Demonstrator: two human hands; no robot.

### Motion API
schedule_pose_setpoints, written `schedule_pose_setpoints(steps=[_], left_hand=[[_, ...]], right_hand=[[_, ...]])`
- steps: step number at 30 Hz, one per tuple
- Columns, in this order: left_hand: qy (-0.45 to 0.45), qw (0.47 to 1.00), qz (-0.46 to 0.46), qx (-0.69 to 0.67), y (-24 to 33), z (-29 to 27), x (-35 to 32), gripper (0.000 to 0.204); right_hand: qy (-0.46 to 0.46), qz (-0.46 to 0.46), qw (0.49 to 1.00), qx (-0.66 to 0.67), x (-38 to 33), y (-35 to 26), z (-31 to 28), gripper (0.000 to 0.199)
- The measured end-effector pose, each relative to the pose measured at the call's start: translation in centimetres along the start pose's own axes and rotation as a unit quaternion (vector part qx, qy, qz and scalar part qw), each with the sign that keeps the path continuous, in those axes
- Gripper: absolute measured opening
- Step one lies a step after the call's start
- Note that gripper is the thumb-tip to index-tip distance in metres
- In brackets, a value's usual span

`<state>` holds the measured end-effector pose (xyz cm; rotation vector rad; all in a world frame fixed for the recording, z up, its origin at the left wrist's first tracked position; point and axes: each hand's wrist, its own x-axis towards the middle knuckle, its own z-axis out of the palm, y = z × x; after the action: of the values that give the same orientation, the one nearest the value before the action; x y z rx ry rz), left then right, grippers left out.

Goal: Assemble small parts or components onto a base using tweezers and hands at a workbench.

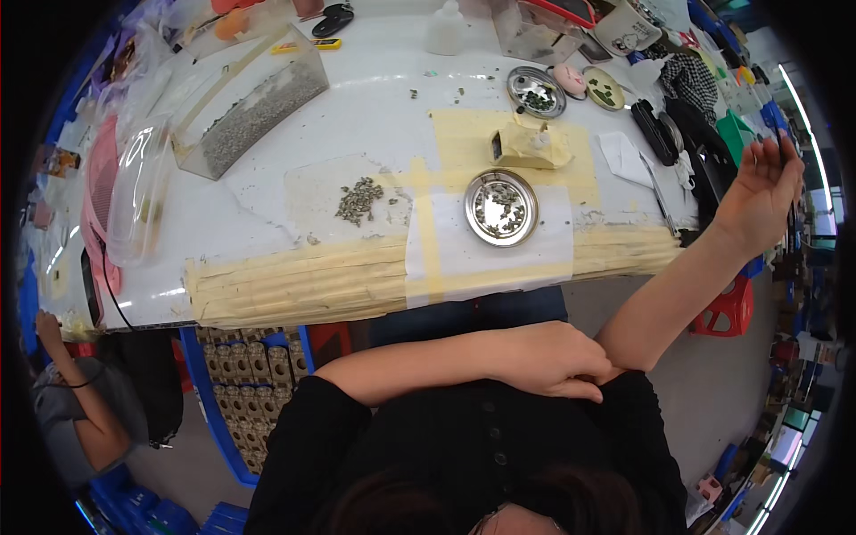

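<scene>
My left hand (553,358) reaches across my body to the inside of my right elbow. Its fingers are curled, closed on the edge of the pushed-up black sleeve (635,401), with the thumb below. My right forearm stretches out to the right past the table edge. At its end my right hand (758,196) is raised, palm up, fingers loosely apart and holding nothing. On the table in front of me, a round metal dish (530,234) holds several small greyish-green pieces. Left of it lies a loose pile of similar small pieces (359,201).
A clear bin of grey bits (259,116) stands at the left back, near a pink basket (102,178). Behind the dish sits a tape-wrapped block (530,147). Tweezers (658,192) lie right. Below the table is a blue crate (207,401); another person's arm (76,383) is far left.
</scene>
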<state>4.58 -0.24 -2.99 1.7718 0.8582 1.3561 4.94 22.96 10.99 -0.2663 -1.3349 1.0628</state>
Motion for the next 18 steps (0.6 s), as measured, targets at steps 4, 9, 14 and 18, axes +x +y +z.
schedule_pose_setpoints(steps=[4, 9, 14, 18], left_hand=[[0.208, 0.964, -0.048, 0.156, 4.0, -3.7, -6.4, 0.020], [0.511, 0.750, -0.173, 0.383, 10.5, -8.8, -12.9, 0.015], [0.555, 0.553, -0.182, 0.594, 14.8, -14.8, -16.1, 0.008], [0.483, 0.640, -0.320, 0.504, 15.2, -23.8, -17.8, 0.019]], right_hand=[[-0.021, 0.017, 0.986, -0.166, -4.1, 0.7, -2.1, 0.042], [-0.269, -0.007, 0.874, -0.405, -7.3, 3.5, -7.7, 0.022], [-0.402, -0.086, 0.751, -0.516, -7.8, 4.9, -7.2, 0.010], [-0.439, -0.086, 0.742, -0.499, -7.7, 5.1, -7.0, 0.009]])
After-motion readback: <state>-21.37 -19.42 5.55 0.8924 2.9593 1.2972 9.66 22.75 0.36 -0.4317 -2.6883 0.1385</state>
